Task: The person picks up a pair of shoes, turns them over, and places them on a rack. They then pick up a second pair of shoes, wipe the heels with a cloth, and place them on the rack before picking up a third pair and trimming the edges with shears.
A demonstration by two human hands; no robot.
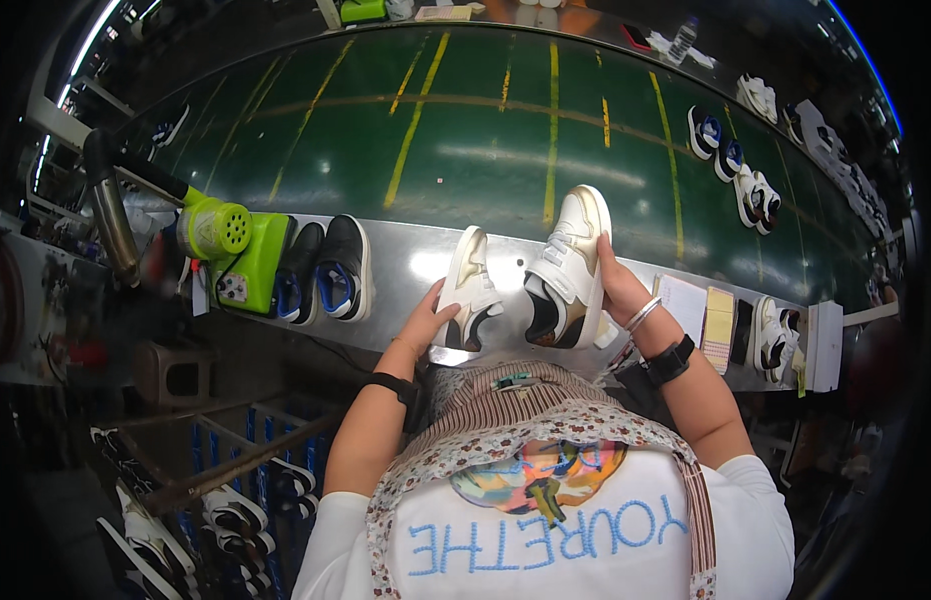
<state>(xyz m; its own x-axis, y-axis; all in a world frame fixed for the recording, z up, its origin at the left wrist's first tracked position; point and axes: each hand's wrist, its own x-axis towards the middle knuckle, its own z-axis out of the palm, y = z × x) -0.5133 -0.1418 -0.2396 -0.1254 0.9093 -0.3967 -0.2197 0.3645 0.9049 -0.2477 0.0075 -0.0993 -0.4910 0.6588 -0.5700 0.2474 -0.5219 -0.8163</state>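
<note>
Two white sneakers with gold and black heel parts are held over the metal ledge in front of me. My left hand grips the left sneaker by its outer side, toe pointing away. In my right hand is the right sneaker, raised closer to the camera, its strap and dark lining showing. The two shoes are a little apart. To the left on the ledge stands a pair of black sneakers with blue lining.
A green conveyor belt with yellow lines runs beyond the ledge, carrying several shoes at right. A lime-green heat gun stands left. Papers and white shoes lie right. A shoe rack is at lower left.
</note>
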